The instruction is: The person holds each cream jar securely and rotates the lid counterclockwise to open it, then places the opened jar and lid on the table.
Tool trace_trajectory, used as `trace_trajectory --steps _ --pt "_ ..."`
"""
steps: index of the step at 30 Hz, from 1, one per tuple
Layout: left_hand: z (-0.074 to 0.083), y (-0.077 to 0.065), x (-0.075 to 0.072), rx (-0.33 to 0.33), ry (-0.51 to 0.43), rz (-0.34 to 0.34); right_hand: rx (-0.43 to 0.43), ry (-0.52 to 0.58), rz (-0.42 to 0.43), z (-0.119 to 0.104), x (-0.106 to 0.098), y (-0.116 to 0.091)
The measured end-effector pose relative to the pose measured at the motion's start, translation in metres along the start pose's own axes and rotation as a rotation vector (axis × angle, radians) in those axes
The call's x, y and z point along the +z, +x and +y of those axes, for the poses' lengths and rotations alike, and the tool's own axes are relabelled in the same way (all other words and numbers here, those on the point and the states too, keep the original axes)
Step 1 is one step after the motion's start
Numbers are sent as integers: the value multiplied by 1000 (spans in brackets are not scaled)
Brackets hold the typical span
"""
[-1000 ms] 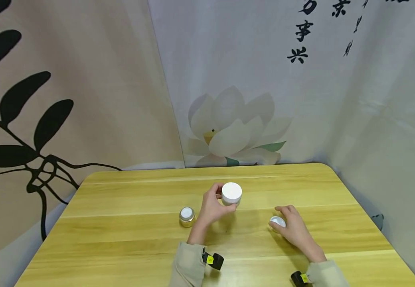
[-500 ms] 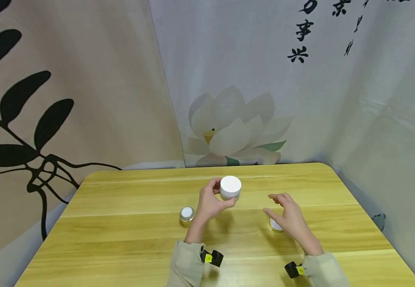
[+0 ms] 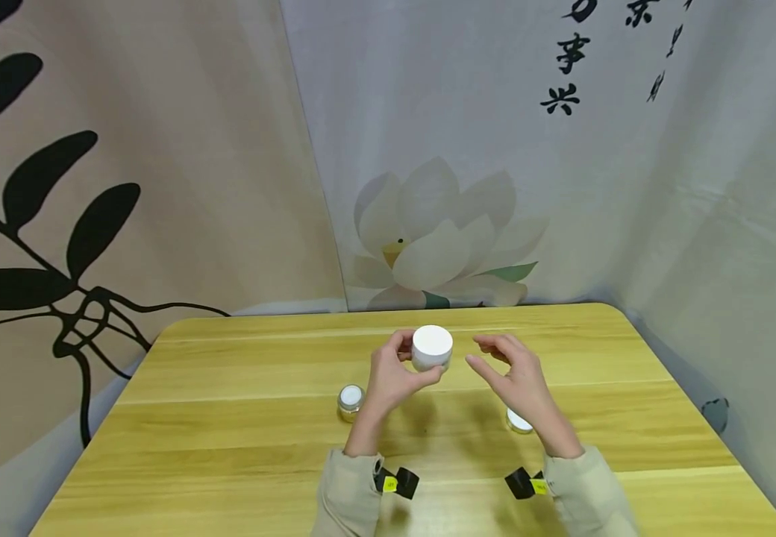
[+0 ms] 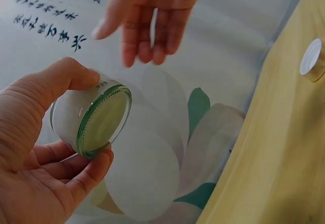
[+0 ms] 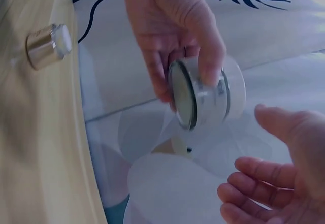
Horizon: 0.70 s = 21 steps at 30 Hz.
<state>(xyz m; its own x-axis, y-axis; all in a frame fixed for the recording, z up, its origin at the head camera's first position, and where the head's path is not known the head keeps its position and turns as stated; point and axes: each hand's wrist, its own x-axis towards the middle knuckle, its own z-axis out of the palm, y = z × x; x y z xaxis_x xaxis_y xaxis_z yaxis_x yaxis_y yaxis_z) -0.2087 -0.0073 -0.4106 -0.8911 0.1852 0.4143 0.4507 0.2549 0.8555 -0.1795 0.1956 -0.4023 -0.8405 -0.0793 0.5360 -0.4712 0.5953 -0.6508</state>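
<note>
Head view shows the left grip (image 3: pixel 389 382) pinching the white jar (image 3: pixel 431 359) by its sides above the desk (image 3: pixel 240 447), probably so that its lid (image 3: pixel 432 341) is left uncovered, while the right grip (image 3: pixel 521 379) (empty, thumb and fingers parted) hangs near the jar without touching it.

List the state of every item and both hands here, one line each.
Large jar: held up off the table.
White lid: on the large jar.
Small gold jar: standing on the table; open or closed, cannot tell.
Low gold-rimmed piece: on the table, white face up.
Left hand: gripping the large jar.
Right hand: open, holding nothing.
</note>
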Motion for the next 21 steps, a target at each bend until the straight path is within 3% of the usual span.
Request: trace_trajectory --steps 7,21 --pt "1 0 -1 1 -14 -6 4 77 -24 -16 11 15" --pt "1 0 -2 13 -33 -1 42 107 -71 -34 29 26"
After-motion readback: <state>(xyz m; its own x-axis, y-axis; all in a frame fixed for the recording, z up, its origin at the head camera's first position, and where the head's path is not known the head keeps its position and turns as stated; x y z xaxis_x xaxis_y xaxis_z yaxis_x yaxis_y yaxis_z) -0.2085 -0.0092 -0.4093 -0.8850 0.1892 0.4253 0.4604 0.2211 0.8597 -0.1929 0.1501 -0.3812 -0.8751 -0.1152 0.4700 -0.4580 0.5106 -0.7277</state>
